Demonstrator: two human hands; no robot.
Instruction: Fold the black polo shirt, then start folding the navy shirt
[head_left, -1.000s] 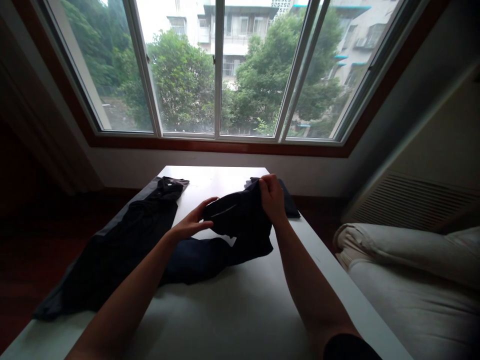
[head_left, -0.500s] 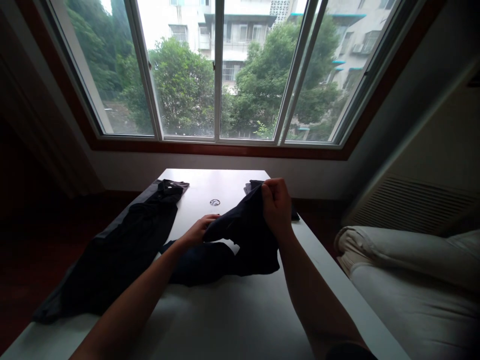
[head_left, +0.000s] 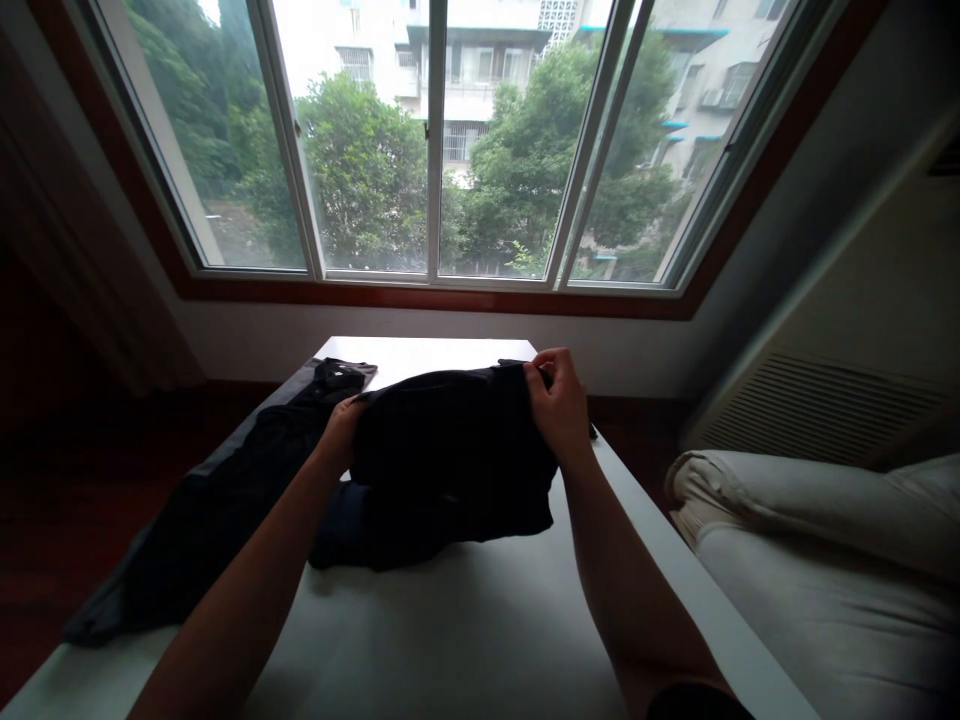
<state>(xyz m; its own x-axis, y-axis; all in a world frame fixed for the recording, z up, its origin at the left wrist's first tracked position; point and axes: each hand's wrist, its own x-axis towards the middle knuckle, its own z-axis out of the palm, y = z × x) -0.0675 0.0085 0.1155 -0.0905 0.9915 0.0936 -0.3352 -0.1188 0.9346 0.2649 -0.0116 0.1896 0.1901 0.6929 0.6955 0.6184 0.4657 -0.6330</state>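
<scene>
- Your left hand (head_left: 343,432) had the top left corner of the dark garment (head_left: 450,450); thumb showed near the edge, the other fingers were mostly behind cloth, so can't tell how tightly they closed.
- Your right hand (head_left: 556,405) pinched the top right corner between thumb and fingers.
- Garment was stretched between both hands over the middle of the desk (head_left: 450,640), lower left part down on it.
- Dark and grey clothes (head_left: 225,520) lay along the desk's left side, near your left forearm.

Daylight from the window (head_left: 435,150) glares off the far tabletop (head_left: 420,354), with corners in deep shadow.
</scene>
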